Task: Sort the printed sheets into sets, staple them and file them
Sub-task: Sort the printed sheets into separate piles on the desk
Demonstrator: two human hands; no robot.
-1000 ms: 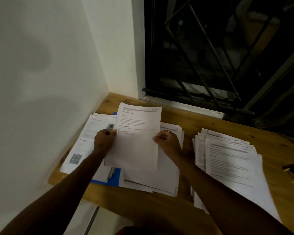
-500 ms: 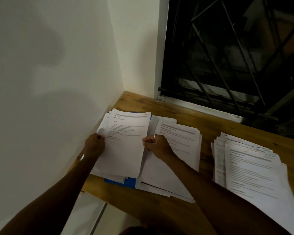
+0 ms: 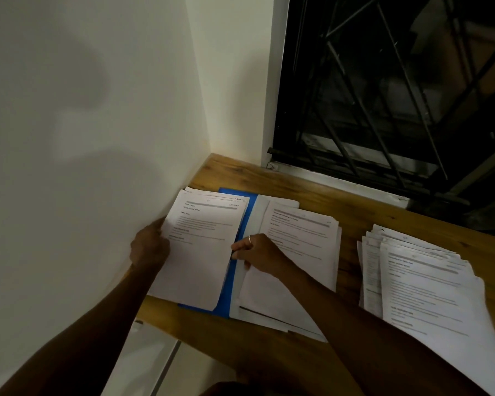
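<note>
A set of printed sheets [image 3: 203,247] lies on the left pile, on top of a blue folder [image 3: 235,270] by the wall. My left hand [image 3: 149,247] grips the set's left edge. My right hand [image 3: 257,254], with a ring on one finger, pinches its right edge and rests over the folder's spine. A second pile of printed sheets [image 3: 306,252] lies just right of the folder, partly under my right forearm. A third, fanned pile of sheets [image 3: 423,284] sits at the far right.
The wooden table [image 3: 346,212] fits into a corner: white wall [image 3: 97,138] on the left, a dark barred window [image 3: 383,95] behind. The table's near left edge drops off to a pale floor [image 3: 149,355].
Both hands carried the held set leftward and lowered it from mid-air onto the left pile by the wall. The view shifted left, so the right pile now sits nearer the frame edge.
</note>
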